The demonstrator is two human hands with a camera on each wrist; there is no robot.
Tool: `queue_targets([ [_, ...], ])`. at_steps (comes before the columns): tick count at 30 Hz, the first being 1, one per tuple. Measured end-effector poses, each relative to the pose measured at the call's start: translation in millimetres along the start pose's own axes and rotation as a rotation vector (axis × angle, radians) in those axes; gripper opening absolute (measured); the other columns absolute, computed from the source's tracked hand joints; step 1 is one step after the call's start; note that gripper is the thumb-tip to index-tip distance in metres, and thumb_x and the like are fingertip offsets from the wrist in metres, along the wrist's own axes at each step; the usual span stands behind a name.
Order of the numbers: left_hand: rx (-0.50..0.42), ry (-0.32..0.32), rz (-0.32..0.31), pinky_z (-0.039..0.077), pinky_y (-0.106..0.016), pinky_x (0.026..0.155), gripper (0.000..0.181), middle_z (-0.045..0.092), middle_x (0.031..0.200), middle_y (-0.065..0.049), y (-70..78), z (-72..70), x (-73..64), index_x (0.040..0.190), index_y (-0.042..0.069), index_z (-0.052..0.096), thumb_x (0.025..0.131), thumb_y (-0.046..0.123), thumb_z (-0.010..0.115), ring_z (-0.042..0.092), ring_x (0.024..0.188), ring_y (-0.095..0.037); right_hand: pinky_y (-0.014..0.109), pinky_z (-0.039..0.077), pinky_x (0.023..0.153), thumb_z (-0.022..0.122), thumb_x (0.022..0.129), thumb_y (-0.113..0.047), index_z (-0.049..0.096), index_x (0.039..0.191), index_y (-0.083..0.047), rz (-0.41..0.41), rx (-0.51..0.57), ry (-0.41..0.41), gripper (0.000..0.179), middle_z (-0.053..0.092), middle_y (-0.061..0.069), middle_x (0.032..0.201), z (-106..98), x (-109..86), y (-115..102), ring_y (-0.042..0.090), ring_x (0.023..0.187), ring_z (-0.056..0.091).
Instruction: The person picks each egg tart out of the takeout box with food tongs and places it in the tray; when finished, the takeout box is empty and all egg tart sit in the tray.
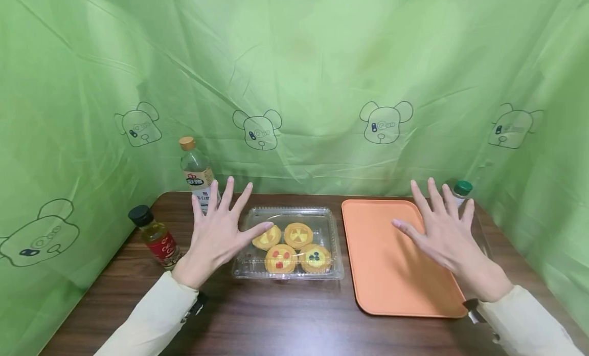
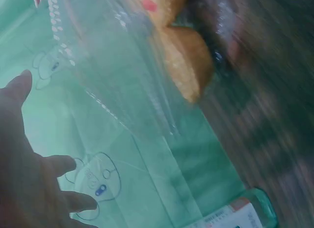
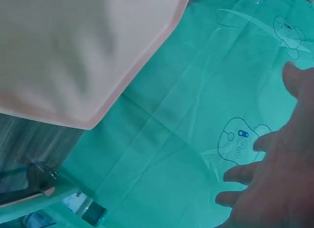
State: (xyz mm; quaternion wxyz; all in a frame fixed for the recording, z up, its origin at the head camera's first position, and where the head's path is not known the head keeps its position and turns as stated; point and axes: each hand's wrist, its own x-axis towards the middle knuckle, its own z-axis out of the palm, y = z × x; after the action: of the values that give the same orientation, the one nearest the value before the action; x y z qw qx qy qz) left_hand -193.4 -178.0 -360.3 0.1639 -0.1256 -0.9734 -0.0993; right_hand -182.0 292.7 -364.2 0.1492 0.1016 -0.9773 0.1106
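Observation:
My left hand is spread wide above the table, between a tall bottle and a clear plastic box. Inside the box lie several round egg tarts, one with red pieces and one with dark berries on top; they also show blurred in the left wrist view. Over the right side of an orange tray my right hand is held with fingers apart. Both hands hold nothing. In the right wrist view, the fingers stand away from the tray's corner.
At left stand an orange-capped bottle and a black-capped oil bottle. A green-capped bottle is partly hidden behind my right hand, near a clear-edged object. Green cloth surrounds the brown wooden table.

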Motion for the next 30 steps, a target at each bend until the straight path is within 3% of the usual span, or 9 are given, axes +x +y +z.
queue_targets([
  [5,-0.008,0.059,0.039,-0.009,-0.077,0.117,0.103,0.015,0.176,-0.014,11.3,-6.0,-1.4,0.170,0.031,0.028,0.088,0.090,0.050,-0.001,0.160,-0.043,0.079,-0.018,0.111,0.057,0.105,-0.059,0.004,0.172,-0.020,-0.012,0.113,0.039,0.095,0.001,0.024,0.175,-4.6,1.0,-4.9,0.054,0.157,0.001],
  [9,-0.027,0.091,0.068,-0.006,-0.076,0.118,0.103,0.016,0.176,-0.012,21.8,-9.8,-3.6,0.169,0.032,0.029,0.087,0.090,0.052,0.004,0.161,-0.042,0.075,-0.009,0.118,0.056,0.109,-0.047,0.002,0.172,-0.021,-0.027,0.301,0.033,0.087,0.004,0.020,0.176,-7.8,2.3,-7.6,0.053,0.157,0.005],
  [12,-0.041,0.109,0.092,-0.005,-0.075,0.120,0.103,0.017,0.176,-0.010,30.3,-11.4,-5.2,0.169,0.033,0.030,0.087,0.090,0.052,0.008,0.161,-0.041,0.073,0.001,0.121,0.052,0.112,-0.037,0.001,0.172,-0.021,-0.046,0.501,-0.009,0.080,0.006,0.020,0.176,-9.7,3.6,-9.8,0.052,0.157,0.006],
  [15,-0.048,0.121,0.120,-0.002,-0.073,0.121,0.103,0.018,0.176,-0.008,38.8,-12.0,-6.7,0.169,0.033,0.032,0.086,0.091,0.052,0.012,0.160,-0.040,0.076,0.010,0.119,0.047,0.114,-0.034,-0.001,0.171,-0.031,-0.021,0.692,-0.081,0.075,0.009,0.021,0.176,-11.5,3.2,-13.6,0.050,0.157,0.007],
  [19,-0.071,0.117,0.161,0.001,-0.073,0.121,0.103,0.023,0.175,-0.008,50.3,-10.3,-9.1,0.167,0.030,0.037,0.085,0.090,0.053,0.017,0.160,-0.039,0.076,0.016,0.117,0.041,0.116,-0.036,-0.002,0.170,-0.039,0.026,0.860,-0.171,0.069,0.015,0.019,0.175,-10.9,2.2,-20.2,0.049,0.157,0.014],
  [22,-0.095,0.107,0.181,0.004,-0.072,0.122,0.102,0.025,0.174,-0.006,59.2,-8.3,-11.4,0.166,0.030,0.039,0.085,0.090,0.054,0.019,0.159,-0.037,0.048,0.031,0.123,0.037,0.117,-0.036,0.000,0.172,-0.030,0.022,0.980,-0.210,0.067,0.019,0.022,0.173,-6.3,3.2,-25.4,0.048,0.156,0.019],
  [26,-0.129,0.102,0.208,0.007,-0.070,0.123,0.101,0.025,0.174,-0.004,70.2,-6.1,-12.7,0.165,0.030,0.041,0.084,0.088,0.060,0.020,0.160,-0.033,0.021,0.045,0.107,0.036,0.118,-0.031,0.004,0.172,-0.014,-0.002,1.153,-0.226,0.065,0.027,0.030,0.167,3.7,3.6,-32.5,0.039,0.153,0.032],
  [30,-0.172,0.085,0.269,0.012,-0.066,0.124,0.102,0.026,0.174,-0.004,80.0,-4.2,-13.9,0.164,0.022,0.043,0.083,0.078,0.072,0.023,0.159,-0.032,0.034,0.052,0.106,0.042,0.116,-0.020,0.010,0.169,-0.001,-0.026,1.314,-0.262,0.064,0.033,0.036,0.160,16.3,1.8,-38.7,0.024,0.140,0.054],
])
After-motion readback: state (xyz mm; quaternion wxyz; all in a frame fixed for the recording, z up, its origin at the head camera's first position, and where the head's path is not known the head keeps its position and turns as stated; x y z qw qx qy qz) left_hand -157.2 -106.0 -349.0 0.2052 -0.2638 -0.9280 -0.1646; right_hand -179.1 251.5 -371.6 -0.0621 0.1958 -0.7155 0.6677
